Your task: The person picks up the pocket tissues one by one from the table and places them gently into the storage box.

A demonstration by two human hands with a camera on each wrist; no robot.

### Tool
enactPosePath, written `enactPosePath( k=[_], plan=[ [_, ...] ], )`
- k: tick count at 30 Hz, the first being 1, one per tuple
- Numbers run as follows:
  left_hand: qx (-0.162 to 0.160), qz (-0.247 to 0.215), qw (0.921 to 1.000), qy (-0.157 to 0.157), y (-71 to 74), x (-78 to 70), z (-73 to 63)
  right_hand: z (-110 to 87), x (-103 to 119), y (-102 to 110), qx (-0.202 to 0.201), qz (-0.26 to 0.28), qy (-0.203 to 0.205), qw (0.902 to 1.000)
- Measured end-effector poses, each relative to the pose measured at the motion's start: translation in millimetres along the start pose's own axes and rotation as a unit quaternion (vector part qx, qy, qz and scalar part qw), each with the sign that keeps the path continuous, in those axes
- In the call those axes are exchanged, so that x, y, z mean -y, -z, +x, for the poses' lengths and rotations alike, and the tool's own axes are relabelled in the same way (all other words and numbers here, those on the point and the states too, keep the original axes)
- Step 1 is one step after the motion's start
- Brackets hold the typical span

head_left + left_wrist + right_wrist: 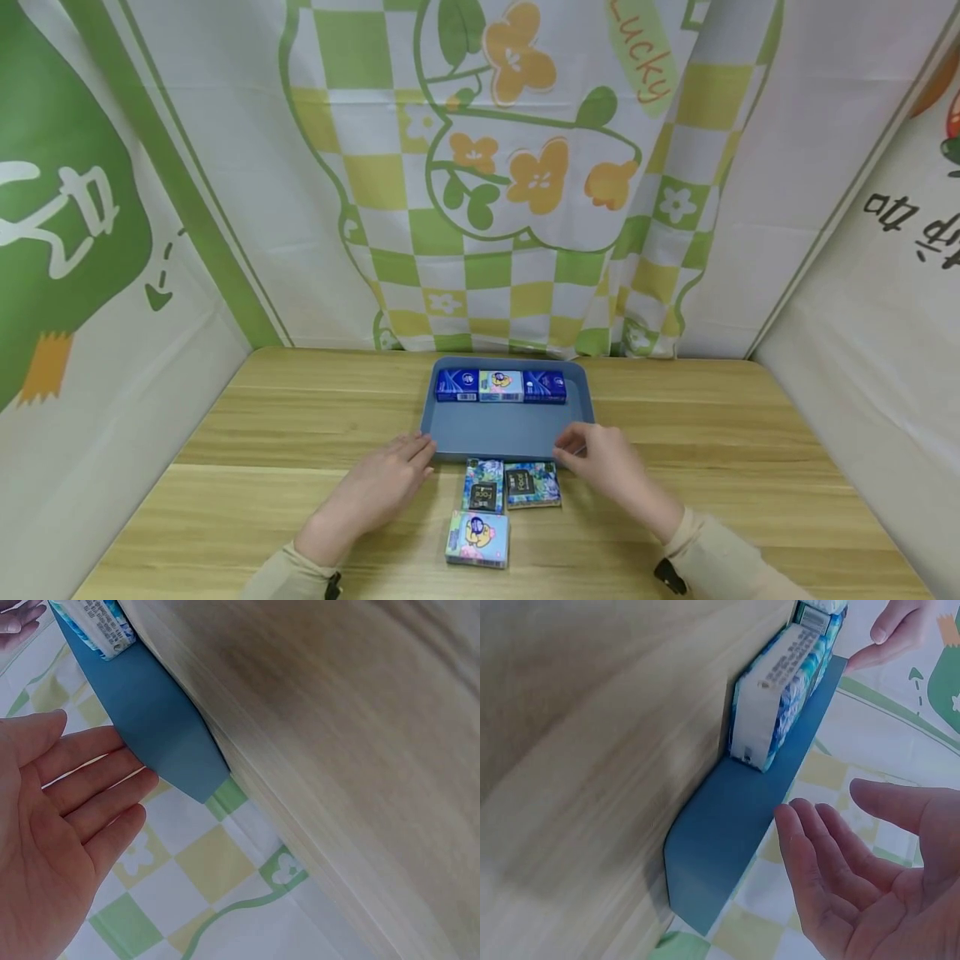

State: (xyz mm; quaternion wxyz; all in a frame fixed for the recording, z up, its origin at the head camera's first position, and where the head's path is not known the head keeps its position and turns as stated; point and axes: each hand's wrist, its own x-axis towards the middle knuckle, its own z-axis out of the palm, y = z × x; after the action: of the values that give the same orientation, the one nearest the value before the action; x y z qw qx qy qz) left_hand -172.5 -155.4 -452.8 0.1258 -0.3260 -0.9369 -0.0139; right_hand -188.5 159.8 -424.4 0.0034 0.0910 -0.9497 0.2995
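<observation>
A blue-grey tray lies on the table with a hand at each front corner. My left hand has its fingers straight, their tips at the tray's left corner. Beside the right corner is my right hand; in the right wrist view its fingers bend slightly, the thumb stands apart and nothing is held. Along the tray's back wall sit a dark blue tissue pack, a light duck-print pack and another dark blue pack. Two floral tissue packs lie just before the tray's front edge.
Nearer to me, another duck-print tissue pack lies below the left floral pack. A checked green and yellow curtain hangs behind the table's back edge. Bare wooden table stretches to both sides of the tray.
</observation>
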Motion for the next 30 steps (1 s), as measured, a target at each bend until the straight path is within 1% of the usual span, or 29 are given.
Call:
enactPosePath(
  k=[7, 15, 24, 30],
  plan=[
    [-0.004, 0.0, 1.0, 0.001, 0.3, -0.1, 0.2, -5.2, -0.5, -5.1, 0.001, -0.008, 0.007, 0.9999],
    [0.0, -0.003, 1.0, 0.004, 1.0, -0.2, 0.2, -10.2, -2.5, -9.5, 0.021, -0.007, 0.007, 0.9997],
    [-0.009, 0.0, 1.0, -0.002, 0.2, -0.4, 0.1, -15.4, -6.2, -17.6, 0.043, -0.003, 0.01, 0.999],
    [-0.007, -0.003, 1.0, 0.001, 0.3, -0.5, -0.3, -18.7, -6.8, -23.1, 0.04, -0.033, 0.032, 0.9982]
  ],
)
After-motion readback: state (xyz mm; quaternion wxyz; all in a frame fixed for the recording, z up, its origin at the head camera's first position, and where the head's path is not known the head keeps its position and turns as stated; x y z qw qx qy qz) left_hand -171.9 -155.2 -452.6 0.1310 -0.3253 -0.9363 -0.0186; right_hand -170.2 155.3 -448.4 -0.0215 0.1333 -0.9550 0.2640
